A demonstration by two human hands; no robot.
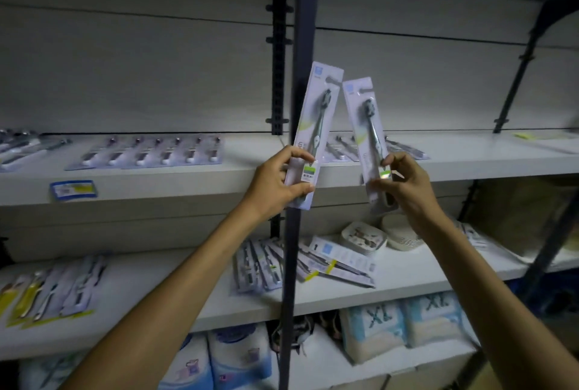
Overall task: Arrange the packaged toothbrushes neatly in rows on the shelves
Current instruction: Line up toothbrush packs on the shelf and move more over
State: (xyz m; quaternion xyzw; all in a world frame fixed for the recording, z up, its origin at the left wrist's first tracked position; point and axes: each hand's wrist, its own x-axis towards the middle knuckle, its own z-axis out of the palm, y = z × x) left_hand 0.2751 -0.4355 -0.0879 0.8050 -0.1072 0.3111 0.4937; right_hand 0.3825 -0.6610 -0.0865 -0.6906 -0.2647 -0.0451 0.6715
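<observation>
I see my left hand (282,176) pinching a pale carded grey-toothbrush pack (316,129), tilted toward one o'clock, and my right hand (404,182) pinching a matching shorter-looking carded pack (366,126), tilted toward eleven, both raised before the white upper shelf (238,176) with its toothbrush row (153,151).

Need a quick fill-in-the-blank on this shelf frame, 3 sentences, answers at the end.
1. The left hand and the right hand each hold ____ packaged toothbrush.
2. Both held packs, the left pack and the right pack, have the brush head pointing ____.
3. The loose pile of packs lies on the shelf ____ the one with the neat row of packs.

Missing words: one; up; below
</observation>
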